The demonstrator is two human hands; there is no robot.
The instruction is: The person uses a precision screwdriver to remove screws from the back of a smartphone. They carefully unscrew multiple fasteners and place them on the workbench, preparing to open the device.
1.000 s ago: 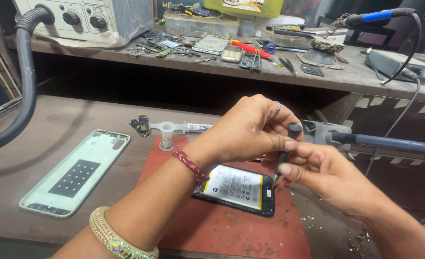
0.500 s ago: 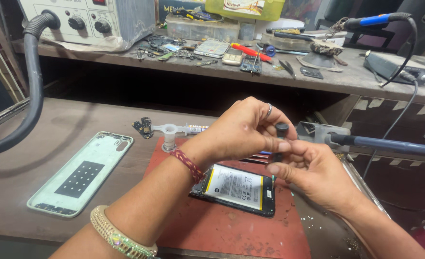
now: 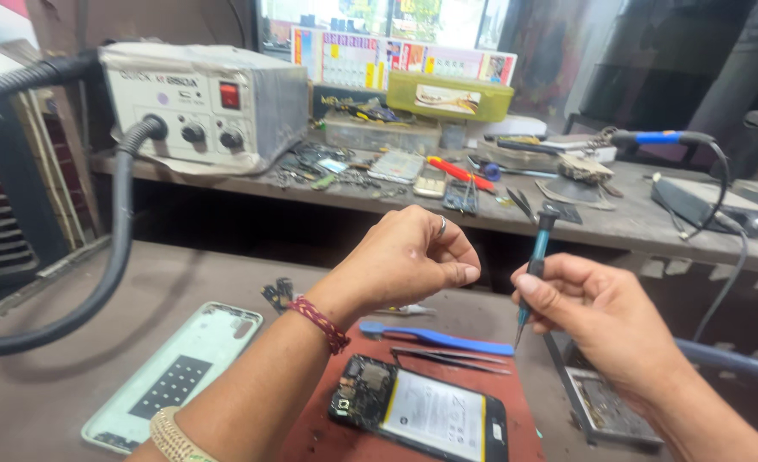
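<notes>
Workshop bench (image 3: 45, 402), grey and worn, fills the lower frame; a cluttered shelf (image 3: 636, 224) runs across the middle. On the shelf at upper left stands a grey control unit (image 3: 204, 107) with knobs, a black hose (image 3: 114, 257) curving down from it. At centre, the left hand (image 3: 409, 261) is raised with fingers curled together; whether it pinches anything small cannot be told. At right of centre, the right hand (image 3: 597, 312) pinches a slim screwdriver (image 3: 535, 265), tip down. Below the hands, on a red mat (image 3: 328, 436), lies an opened phone (image 3: 422, 411) with its battery exposed. Just above it lie black tweezers (image 3: 447, 358) and a blue pry tool (image 3: 435, 338). A pale green back cover (image 3: 178, 376) lies at lower left.
</notes>
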